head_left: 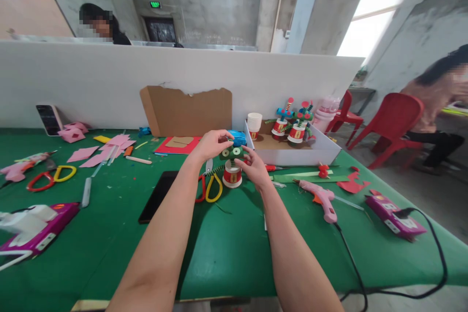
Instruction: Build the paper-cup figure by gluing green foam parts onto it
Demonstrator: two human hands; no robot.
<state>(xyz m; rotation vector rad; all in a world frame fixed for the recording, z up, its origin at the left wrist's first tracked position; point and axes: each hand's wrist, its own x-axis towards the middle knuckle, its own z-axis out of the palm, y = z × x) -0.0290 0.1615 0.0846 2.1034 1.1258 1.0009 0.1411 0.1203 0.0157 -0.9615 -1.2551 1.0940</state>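
Note:
A small figure stands upright near the middle of the green table. Its base is a red and white paper cup (pixel 232 175), and its green head (pixel 231 152) has two round eyes. My left hand (pixel 213 145) is at the upper left of the head, fingers curved around it. On the other side, my right hand (pixel 253 165) has its thumb and fingers at the head's right edge. Both hands seem to hold the head between them. A green coiled arm (pixel 215 170) sticks out at the figure's left. Behind the head lies a blue object (pixel 237 137).
Yellow-handled scissors (pixel 214 189) and a black phone (pixel 158 197) lie left of the figure. A white box (pixel 300 157) with similar figures stands behind at the right. A pink glue gun (pixel 321 197) with a cable lies right. One person sits at the far right.

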